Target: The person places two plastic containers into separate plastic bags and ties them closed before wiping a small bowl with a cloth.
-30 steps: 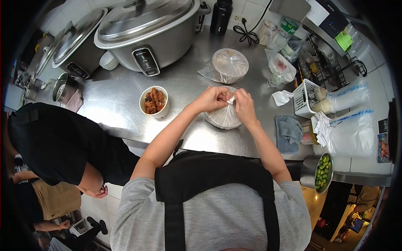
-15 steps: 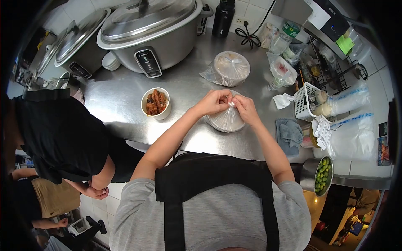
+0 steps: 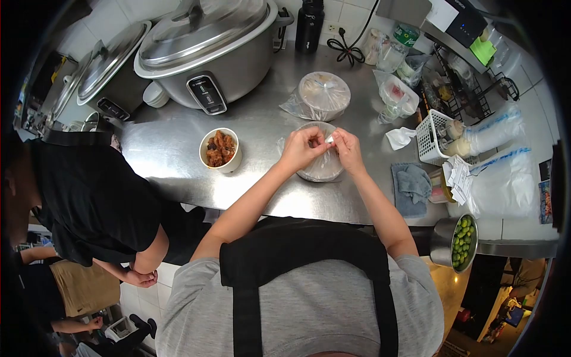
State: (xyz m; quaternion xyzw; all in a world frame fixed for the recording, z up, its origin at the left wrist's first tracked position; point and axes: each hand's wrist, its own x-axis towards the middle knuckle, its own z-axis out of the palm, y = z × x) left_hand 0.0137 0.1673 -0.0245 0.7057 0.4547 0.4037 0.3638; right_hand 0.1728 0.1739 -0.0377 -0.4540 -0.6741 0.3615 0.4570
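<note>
A round tub in a clear plastic bag (image 3: 323, 169) stands on the steel counter in front of me. My left hand (image 3: 301, 149) pinches the gathered top of this bag from the left. From the right, the fingers of my right hand (image 3: 348, 152) are closed on the same whitish twist of plastic. Both hands sit over the tub and hide part of its lid. Just behind it is a second bagged tub (image 3: 324, 95), upright and untouched. To the left, an uncovered paper bowl of saucy fried chicken pieces (image 3: 220, 150) stands apart from my hands.
Large rice cookers (image 3: 205, 53) line the back left. On the right are a white basket (image 3: 433, 140), a blue-grey cloth (image 3: 411, 185), plastic bags (image 3: 499, 187) and a metal pot of green citrus (image 3: 461, 241). A co-worker in black (image 3: 95, 196) stands close on my left.
Both hands still pinch the bag's top, with the fingertips shifted slightly. The bag looks less drawn up into a peak than before. My view has shifted a little.
</note>
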